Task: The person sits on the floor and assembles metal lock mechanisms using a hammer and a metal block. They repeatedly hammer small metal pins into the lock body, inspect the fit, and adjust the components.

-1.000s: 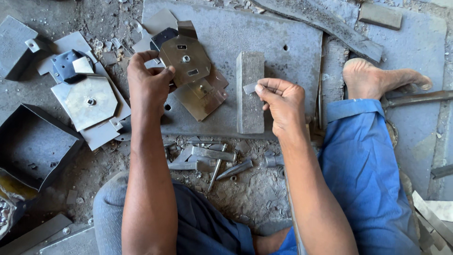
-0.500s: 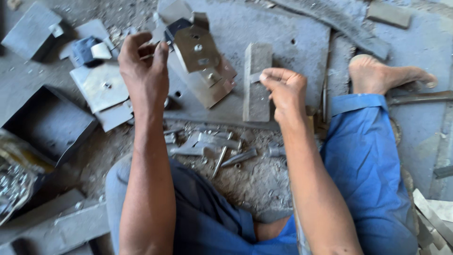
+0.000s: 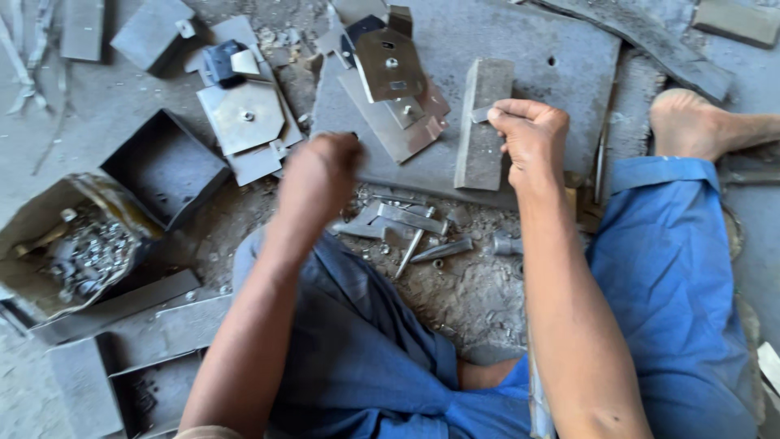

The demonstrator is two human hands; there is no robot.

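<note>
The person sits on the floor, bare foot (image 3: 700, 122) out to the right, and the right hand (image 3: 530, 136) is pinched shut on a small metal piece (image 3: 479, 115), holding it against the top of an upright grey block (image 3: 483, 123) that stands on a big flat steel plate (image 3: 528, 49). The left hand (image 3: 318, 175) is curled into a fist at the plate's near edge; whether it has anything inside I cannot tell, since only the back of it shows. To my eye the step in hand is setting that little piece on the block, and the next move would call for keeping it steady there while the other hand brings whatever goes with it (a guess, mind).

Just left of the block lies a stack of cut metal sheets with bolts through them (image 3: 392, 81), and further left another bolted sheet (image 3: 244, 118). Loose bolts and strips (image 3: 414, 236) litter the gritty ground between the knees. An open dark metal tray (image 3: 166, 167) sits at the left, and beside it a torn bag of small hardware (image 3: 85, 248). The floor is dusty concrete, strewn with offcuts
</note>
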